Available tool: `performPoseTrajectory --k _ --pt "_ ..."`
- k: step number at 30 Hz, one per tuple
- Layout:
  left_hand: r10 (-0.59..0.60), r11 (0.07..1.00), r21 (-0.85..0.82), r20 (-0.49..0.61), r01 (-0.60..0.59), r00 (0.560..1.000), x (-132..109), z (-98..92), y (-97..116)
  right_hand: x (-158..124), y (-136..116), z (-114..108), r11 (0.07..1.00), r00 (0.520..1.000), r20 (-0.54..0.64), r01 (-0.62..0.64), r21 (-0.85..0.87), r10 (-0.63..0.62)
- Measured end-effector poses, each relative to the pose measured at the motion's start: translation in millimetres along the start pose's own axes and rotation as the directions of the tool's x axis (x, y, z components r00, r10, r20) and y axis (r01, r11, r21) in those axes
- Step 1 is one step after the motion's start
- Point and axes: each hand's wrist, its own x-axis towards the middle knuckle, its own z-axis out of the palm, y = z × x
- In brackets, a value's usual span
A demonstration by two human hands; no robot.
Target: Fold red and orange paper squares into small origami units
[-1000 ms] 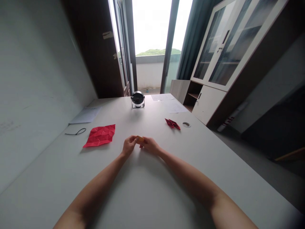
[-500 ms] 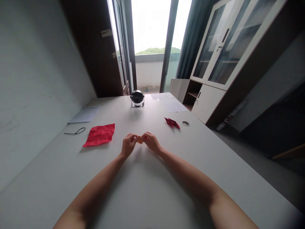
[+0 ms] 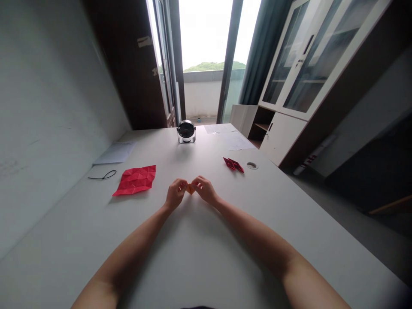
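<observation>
Between my two hands is a small piece of folded orange paper (image 3: 190,189), held just above the middle of the white table. My left hand (image 3: 176,192) pinches its left side between thumb and fingers. On the right side, my right hand (image 3: 204,189) pinches it the same way. A crease runs down the middle of the paper, and its lower end comes to a point. My fingers cover its side edges.
A creased red paper sheet (image 3: 135,180) lies to the left, by a black cord loop (image 3: 104,175). Folded red paper (image 3: 233,165) rests right, near a round table hole (image 3: 252,165). A round black-and-silver device (image 3: 186,131) stands at the back. White papers (image 3: 115,152) lie toward the edges.
The orange paper now shows a clearer middle crease and pointed lower end. Both hands keep their pinch in nearly the same place; the whole view has shifted slightly.
</observation>
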Motion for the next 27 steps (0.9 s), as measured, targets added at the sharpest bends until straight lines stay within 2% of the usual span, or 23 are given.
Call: performPoseTrajectory --k 4,10,14,18,21,24,27 --pt "-0.069 0.997 -0.043 -0.047 0.067 0.997 1 0.6 -7 2 4 1 1.000 0.999 -0.039 -0.018 0.024 0.018" --pt "-0.218 0.959 -0.212 -0.138 0.186 0.966 6 -0.2 -29 5 13 2 0.996 0.989 -0.119 -0.089 0.012 0.090" --pt "-0.344 0.888 -0.384 -0.190 0.253 0.920 11 -2.5 -44 6 16 -1 0.989 0.980 -0.136 -0.140 0.047 0.145" --pt "-0.415 0.797 -0.540 -0.162 0.272 0.895 13 -1.6 -51 6 17 -3 0.987 0.976 -0.145 -0.161 0.026 0.163" --pt "-0.373 0.836 -0.490 -0.174 0.248 0.911 13 -0.7 -50 5 18 -4 0.989 0.981 -0.135 -0.144 -0.028 0.139" --pt "-0.276 0.927 -0.315 -0.198 0.206 0.940 10 -1.5 -45 3 15 -4 0.992 0.994 -0.081 -0.080 -0.101 0.072" --pt "-0.182 0.976 -0.154 -0.181 0.154 0.967 7 -2.6 -35 -1 9 -3 0.975 0.999 -0.011 0.035 -0.221 -0.039"
